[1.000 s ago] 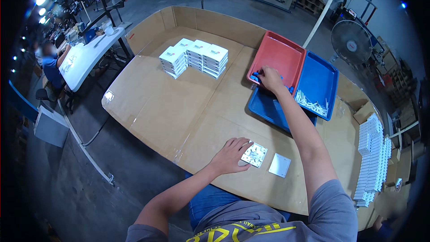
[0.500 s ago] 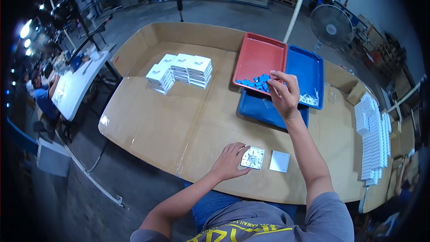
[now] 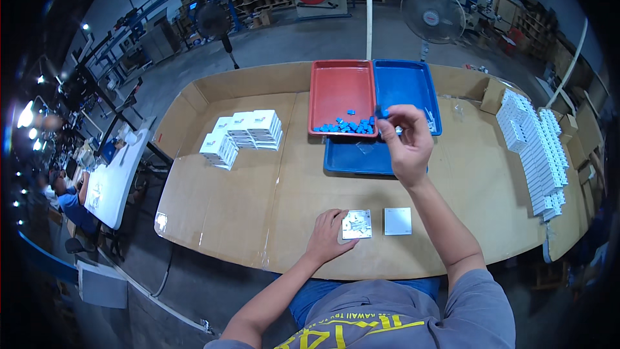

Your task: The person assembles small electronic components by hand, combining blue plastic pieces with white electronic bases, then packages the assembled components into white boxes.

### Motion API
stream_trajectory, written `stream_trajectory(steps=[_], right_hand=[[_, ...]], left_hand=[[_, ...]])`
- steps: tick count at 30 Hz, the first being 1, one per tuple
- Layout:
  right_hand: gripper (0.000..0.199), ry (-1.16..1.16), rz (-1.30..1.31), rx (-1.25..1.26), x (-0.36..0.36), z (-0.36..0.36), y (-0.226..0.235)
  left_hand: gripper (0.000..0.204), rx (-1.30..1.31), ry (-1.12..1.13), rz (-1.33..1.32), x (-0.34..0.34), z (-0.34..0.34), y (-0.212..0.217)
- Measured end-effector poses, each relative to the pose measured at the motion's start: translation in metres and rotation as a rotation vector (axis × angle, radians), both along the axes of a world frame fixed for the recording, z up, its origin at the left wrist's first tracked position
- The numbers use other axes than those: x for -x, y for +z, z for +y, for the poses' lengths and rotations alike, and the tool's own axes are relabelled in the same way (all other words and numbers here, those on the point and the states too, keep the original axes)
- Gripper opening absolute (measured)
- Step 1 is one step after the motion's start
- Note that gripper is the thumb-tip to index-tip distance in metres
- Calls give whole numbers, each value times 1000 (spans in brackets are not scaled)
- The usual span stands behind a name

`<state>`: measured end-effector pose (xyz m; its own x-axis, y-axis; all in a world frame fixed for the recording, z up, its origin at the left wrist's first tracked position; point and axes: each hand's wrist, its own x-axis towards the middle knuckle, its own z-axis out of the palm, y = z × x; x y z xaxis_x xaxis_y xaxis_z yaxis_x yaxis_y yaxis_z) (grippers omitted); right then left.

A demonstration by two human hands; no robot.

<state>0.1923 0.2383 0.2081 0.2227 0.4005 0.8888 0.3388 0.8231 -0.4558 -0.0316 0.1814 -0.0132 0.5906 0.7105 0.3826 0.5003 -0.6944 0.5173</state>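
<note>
Near the red rectangular tray (image 3: 342,94), our right hand's (image 3: 411,147) fingers pinch a small blue plastic-looking piece (image 3: 382,112), likely light, stiff and best held edgewise, while our left hand's (image 3: 327,238) parted fingers touch a square white housing (image 3: 357,225) on the brown tabletop (image 3: 219,220).

Left side: we could cross the bare cardboard (image 3: 232,203) between the white boxes (image 3: 248,130) and our left hand (image 3: 328,236).
Ahead: rims of the red tray (image 3: 342,87) and front blue tray (image 3: 349,163) obstruct us.
Right end: white stacks (image 3: 533,152) bar our way.
</note>
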Motion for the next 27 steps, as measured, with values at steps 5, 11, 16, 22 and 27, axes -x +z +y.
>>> stream_trajectory(steps=[5,11,16,22,27], right_hand=[[52,736,695,462,-8,-20,11],[50,935,858,503,-21,-34,4],[49,1010,840,540,-29,-38,-16],[38,18,-180,671,-22,-35,-99],[38,-29,-295,836,-6,-66,-203]], left_hand=[[78,-18,36,10,-2,1,1],[79,-40,32,25,-5,-4,3],[79,-32,31,4,-4,-7,-4],[82,8,71,-36,-4,5,-10],[88,42,66,-49,-3,6,-6]])
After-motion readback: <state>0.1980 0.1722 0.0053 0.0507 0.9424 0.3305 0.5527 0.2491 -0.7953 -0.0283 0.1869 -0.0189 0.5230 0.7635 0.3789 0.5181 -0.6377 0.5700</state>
